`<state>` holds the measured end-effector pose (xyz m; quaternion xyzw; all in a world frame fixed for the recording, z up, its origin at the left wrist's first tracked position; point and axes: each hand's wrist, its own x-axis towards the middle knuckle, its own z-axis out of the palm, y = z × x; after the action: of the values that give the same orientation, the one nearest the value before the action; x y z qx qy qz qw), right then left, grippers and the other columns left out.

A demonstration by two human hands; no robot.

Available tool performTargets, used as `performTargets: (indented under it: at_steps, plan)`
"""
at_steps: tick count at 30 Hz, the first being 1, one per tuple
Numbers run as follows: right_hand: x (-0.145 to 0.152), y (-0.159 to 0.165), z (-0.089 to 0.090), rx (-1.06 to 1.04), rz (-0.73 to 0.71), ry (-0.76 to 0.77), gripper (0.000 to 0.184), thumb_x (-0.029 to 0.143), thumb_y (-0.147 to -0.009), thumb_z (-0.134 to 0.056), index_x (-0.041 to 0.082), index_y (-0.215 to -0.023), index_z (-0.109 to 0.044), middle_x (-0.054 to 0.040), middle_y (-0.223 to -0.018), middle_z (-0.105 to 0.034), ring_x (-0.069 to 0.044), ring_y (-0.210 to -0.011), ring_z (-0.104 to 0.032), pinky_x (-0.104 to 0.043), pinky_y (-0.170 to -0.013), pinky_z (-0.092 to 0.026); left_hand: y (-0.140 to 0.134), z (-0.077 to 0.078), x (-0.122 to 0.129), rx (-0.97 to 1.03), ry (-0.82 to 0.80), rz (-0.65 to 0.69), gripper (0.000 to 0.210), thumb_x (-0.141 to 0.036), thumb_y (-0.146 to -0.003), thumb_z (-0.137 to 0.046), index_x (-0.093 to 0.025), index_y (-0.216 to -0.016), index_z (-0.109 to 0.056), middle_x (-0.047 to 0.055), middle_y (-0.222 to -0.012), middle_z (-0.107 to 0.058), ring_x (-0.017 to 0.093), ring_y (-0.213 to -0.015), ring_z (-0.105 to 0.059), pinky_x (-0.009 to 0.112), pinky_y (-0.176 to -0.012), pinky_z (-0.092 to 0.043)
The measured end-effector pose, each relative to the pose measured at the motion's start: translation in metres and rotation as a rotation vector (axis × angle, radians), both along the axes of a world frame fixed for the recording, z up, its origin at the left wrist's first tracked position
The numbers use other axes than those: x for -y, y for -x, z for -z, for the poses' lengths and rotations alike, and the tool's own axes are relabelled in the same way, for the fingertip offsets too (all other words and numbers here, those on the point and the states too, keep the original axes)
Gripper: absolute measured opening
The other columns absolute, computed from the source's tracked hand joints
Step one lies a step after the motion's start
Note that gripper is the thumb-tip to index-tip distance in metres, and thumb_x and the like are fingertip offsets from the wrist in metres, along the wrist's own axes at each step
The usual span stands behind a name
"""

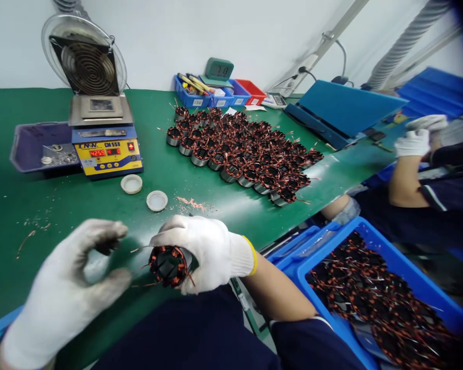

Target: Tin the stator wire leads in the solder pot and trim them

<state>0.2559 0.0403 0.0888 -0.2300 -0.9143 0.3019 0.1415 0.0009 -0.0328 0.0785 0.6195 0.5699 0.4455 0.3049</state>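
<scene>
Basically, right hand [206,250] grips the stator [168,265], left hand [67,290] sits empty beside it, fingers parted; good handling needs a firm hold clear of loose wires [146,284].

Count one left hand [61,295], one right hand [204,249], plus two hands of a co-worker [413,143]. See one wound ring [179,262] held, dozens more rings [235,144] on the bench [81,200], too crowded to tally. Note two shallow dishes [131,183], one fan [88,67], one yellow-fronted machine [110,159], one purple tray [42,133], one clock [219,69], three blue bins [187,96], one red bin [250,88].
</scene>
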Motion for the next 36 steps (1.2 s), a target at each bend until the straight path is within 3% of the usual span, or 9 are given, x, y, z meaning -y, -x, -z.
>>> performTargets:
  at_steps: [2, 5, 10, 13, 18, 23, 27, 30, 36]
  plan:
    - [0.0, 0.002, -0.001, 0.022, -0.031, 0.0, 0.071, 0.046, -0.067, -0.075, 0.024, -0.132, -0.057, -0.0076, -0.119, -0.065, -0.024, -0.099, -0.069, -0.032, -0.081, -0.056, -0.011, -0.005, -0.005, -0.146, -0.079, 0.104, 0.008, -0.027, -0.08, -0.069, -0.024, -0.073, -0.065, -0.002, -0.072, -0.063, 0.015, -0.063, -0.059, 0.023, -0.06, -0.047]
    - [0.0, 0.0, -0.003, 0.024, -0.034, 0.005, 0.073, 0.046, -0.065, -0.077, 0.024, -0.132, -0.058, -0.0079, -0.118, -0.065, -0.024, -0.1, -0.068, -0.032, -0.081, -0.056, -0.016, -0.013, -0.009, -0.265, -0.043, 0.227, 0.027, -0.027, -0.08, -0.062, -0.023, -0.055, -0.055, -0.004, -0.052, -0.054, 0.012, -0.046, -0.051, 0.021, -0.045, -0.04]
    - [0.0, -0.003, -0.004, 0.022, -0.011, -0.007, 0.074, 0.046, -0.065, -0.077, 0.024, -0.133, -0.057, -0.0077, -0.115, -0.065, -0.024, -0.096, -0.068, -0.032, -0.078, -0.056, -0.02, -0.008, -0.01, -0.192, 0.126, 0.098, 0.02, -0.043, -0.077, -0.066, -0.024, -0.071, -0.063, 0.0, -0.071, -0.064, 0.018, -0.063, -0.059, 0.024, -0.051, -0.046]
    - [0.001, -0.003, -0.004, 0.032, -0.033, 0.005, 0.074, 0.047, -0.065, -0.077, 0.026, -0.133, -0.057, -0.007, -0.116, -0.065, -0.024, -0.096, -0.068, -0.033, -0.079, -0.055, -0.025, 0.0, -0.009, -0.142, 0.213, 0.087, 0.029, -0.043, -0.079, -0.062, -0.022, -0.061, -0.054, -0.002, -0.061, -0.053, 0.016, -0.057, -0.051, 0.025, -0.052, -0.043]
    - [-0.001, -0.014, -0.008, -0.011, 0.081, -0.019, 0.07, 0.041, -0.062, -0.078, 0.023, -0.127, -0.06, -0.008, -0.115, -0.066, -0.026, -0.101, -0.067, -0.035, -0.083, -0.055, -0.005, -0.004, -0.006, -0.102, 0.372, 0.361, 0.034, -0.029, -0.069, -0.063, -0.021, -0.046, -0.04, -0.004, -0.047, -0.037, 0.01, -0.045, -0.034, 0.023, -0.043, -0.031]
    - [-0.002, -0.015, -0.015, 0.036, 0.028, -0.018, 0.072, 0.043, -0.062, -0.079, 0.025, -0.129, -0.059, -0.0068, -0.113, -0.066, -0.025, -0.098, -0.067, -0.034, -0.08, -0.055, -0.018, -0.006, -0.015, 0.131, 0.332, 0.141, 0.03, -0.05, -0.072, -0.066, -0.021, -0.066, -0.068, 0.002, -0.061, -0.062, 0.017, -0.054, -0.053, 0.024, -0.047, -0.044]
    - [-0.002, -0.012, -0.015, 0.014, -0.038, 0.024, 0.07, 0.043, -0.063, -0.079, 0.024, -0.127, -0.059, -0.0067, -0.113, -0.066, -0.024, -0.098, -0.067, -0.032, -0.08, -0.055, -0.033, -0.008, -0.019, 0.167, 0.596, 0.267, 0.034, -0.045, -0.068, -0.069, -0.019, -0.051, -0.055, -0.001, -0.051, -0.049, 0.013, -0.049, -0.041, 0.024, -0.046, -0.039]
    - [-0.002, -0.019, -0.016, -0.024, 0.049, 0.004, 0.067, 0.042, -0.062, -0.079, 0.022, -0.123, -0.061, -0.007, -0.111, -0.066, -0.025, -0.098, -0.068, -0.035, -0.083, -0.055, -0.019, -0.012, -0.02, 0.147, 0.612, 0.383, 0.042, -0.048, -0.068, -0.067, -0.02, -0.044, -0.046, -0.003, -0.043, -0.039, 0.01, -0.041, -0.03, 0.022, -0.039, -0.029]
    - [-0.001, -0.019, -0.015, 0.038, 0.071, -0.078, 0.068, 0.045, -0.062, -0.077, 0.022, -0.124, -0.061, -0.0061, -0.107, -0.067, -0.024, -0.092, -0.067, -0.033, -0.074, -0.054, -0.035, -0.006, -0.019, 0.141, 0.556, 0.133, 0.03, -0.047, -0.063, -0.072, -0.019, -0.057, -0.064, 0.001, -0.056, -0.057, 0.015, -0.052, -0.046, 0.024, -0.047, -0.04]
